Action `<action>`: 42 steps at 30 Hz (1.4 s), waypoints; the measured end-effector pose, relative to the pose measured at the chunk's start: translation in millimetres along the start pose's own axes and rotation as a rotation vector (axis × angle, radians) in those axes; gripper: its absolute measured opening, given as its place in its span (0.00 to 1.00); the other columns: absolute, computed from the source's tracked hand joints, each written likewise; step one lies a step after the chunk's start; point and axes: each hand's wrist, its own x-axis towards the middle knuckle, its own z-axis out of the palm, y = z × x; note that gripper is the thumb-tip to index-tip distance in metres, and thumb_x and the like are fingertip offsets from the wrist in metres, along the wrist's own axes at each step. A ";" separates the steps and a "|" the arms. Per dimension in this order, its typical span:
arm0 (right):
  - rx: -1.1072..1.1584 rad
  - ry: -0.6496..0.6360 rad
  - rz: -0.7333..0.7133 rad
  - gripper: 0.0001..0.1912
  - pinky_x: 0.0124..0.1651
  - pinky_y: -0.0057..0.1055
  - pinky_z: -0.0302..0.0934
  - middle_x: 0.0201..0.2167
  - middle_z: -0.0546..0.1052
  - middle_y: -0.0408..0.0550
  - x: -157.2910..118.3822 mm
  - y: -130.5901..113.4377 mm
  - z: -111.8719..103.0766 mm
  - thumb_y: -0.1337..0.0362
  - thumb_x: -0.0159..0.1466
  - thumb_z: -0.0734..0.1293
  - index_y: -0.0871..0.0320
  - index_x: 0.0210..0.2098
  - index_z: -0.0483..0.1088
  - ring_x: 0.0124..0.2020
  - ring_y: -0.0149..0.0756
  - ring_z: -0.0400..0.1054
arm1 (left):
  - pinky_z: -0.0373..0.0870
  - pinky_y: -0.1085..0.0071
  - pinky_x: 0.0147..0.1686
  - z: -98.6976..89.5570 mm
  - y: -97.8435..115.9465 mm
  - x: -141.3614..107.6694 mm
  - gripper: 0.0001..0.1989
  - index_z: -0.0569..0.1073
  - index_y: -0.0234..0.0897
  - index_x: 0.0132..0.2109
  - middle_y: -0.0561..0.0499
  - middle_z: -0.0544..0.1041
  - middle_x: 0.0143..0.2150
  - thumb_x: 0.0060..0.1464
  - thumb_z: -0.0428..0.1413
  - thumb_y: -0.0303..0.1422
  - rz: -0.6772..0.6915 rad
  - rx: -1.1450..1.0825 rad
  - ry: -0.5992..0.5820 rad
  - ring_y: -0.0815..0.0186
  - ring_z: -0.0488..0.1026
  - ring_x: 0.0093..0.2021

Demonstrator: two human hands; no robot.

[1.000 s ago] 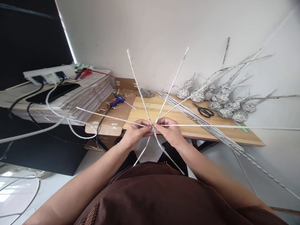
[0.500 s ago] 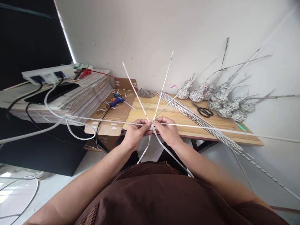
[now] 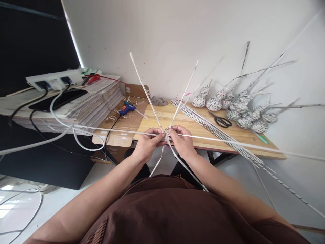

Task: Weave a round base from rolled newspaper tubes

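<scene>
Between my hands, just over the front edge of the bench, is the crossing point of several long white rolled-paper strips [image 3: 180, 101] that fan out in all directions. My left hand [image 3: 150, 141] pinches this crossing from the left, thumb on top. From the right, my right hand [image 3: 181, 139] pinches a strip at the same crossing between thumb and forefinger. Two strips stick up toward the wall, others run out sideways, and two hang down toward my lap. My fingertips partly cover the crossing itself.
On the wooden bench [image 3: 152, 117] lie a bundle of paper strips [image 3: 215, 130] and black scissors [image 3: 221, 121]. Several gourd-shaped woven paper pieces [image 3: 245, 122] stand at right. At left are a blue glue gun [image 3: 127, 108] on cardboard, a paper stack [image 3: 101, 101] and a power strip [image 3: 54, 79].
The upright strip on the right now leans further right, and the left one appears slightly longer. My fingers have shifted slightly at the crossing, while both hands stay in place.
</scene>
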 end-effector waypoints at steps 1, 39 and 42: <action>0.055 0.010 0.040 0.09 0.29 0.27 0.64 0.22 0.74 0.41 0.7 0.3 0.7 0.58 0.55 0.69 0.57 0.27 0.70 0.23 0.29 0.67 | 0.76 0.74 0.34 0.1 -0.1 0.0 0.17 0.72 0.32 0.33 0.53 0.75 0.30 0.38 0.70 0.34 0.000 -0.003 -0.007 0.70 0.75 0.32; 0.124 -0.115 0.294 0.08 0.26 0.29 0.61 0.18 0.72 0.41 -0.7 -11.7 -9.7 0.62 0.48 0.72 0.59 0.22 0.71 0.21 0.30 0.65 | 0.74 0.73 0.33 -6.1 -3.7 1.7 0.16 0.73 0.33 0.32 0.52 0.75 0.31 0.41 0.69 0.38 0.105 0.122 -0.074 0.69 0.74 0.31; 0.194 -0.170 0.345 0.11 0.27 0.28 0.62 0.19 0.73 0.42 0.7 -10.8 -13.5 0.59 0.48 0.74 0.60 0.24 0.72 0.22 0.30 0.65 | 0.74 0.73 0.32 -7.4 -2.0 2.8 0.16 0.73 0.33 0.31 0.51 0.76 0.30 0.40 0.69 0.37 0.078 0.141 -0.088 0.69 0.74 0.31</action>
